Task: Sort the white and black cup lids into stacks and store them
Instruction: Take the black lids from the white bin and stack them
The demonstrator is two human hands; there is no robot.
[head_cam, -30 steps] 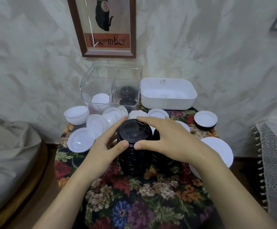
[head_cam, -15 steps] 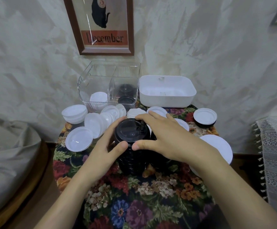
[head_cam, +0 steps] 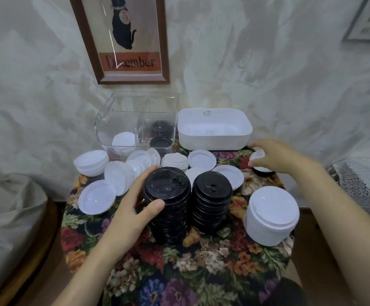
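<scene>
Two stacks of black lids stand mid-table: a taller left stack (head_cam: 167, 208) and a shorter right stack (head_cam: 211, 202). My left hand (head_cam: 135, 202) grips the taller stack near its top, thumb in front and fingers behind. My right hand (head_cam: 274, 156) is at the table's far right and pinches a white lid (head_cam: 258, 156) that lies on a black lid (head_cam: 264, 173). A stack of white lids (head_cam: 271, 214) stands at the right front. Loose white lids (head_cam: 122, 173) lie across the left and back.
A clear divided bin (head_cam: 135, 124) at the back holds a white lid and black lids. A white tub (head_cam: 213, 129) stands next to it. The small round table has a floral cloth (head_cam: 179, 272). A lace-covered surface (head_cam: 364, 182) is at the right.
My right hand left the top of the taller black stack and moved to the far right, onto a white lid. My left hand stayed on the stack. The camera view moved closer.
</scene>
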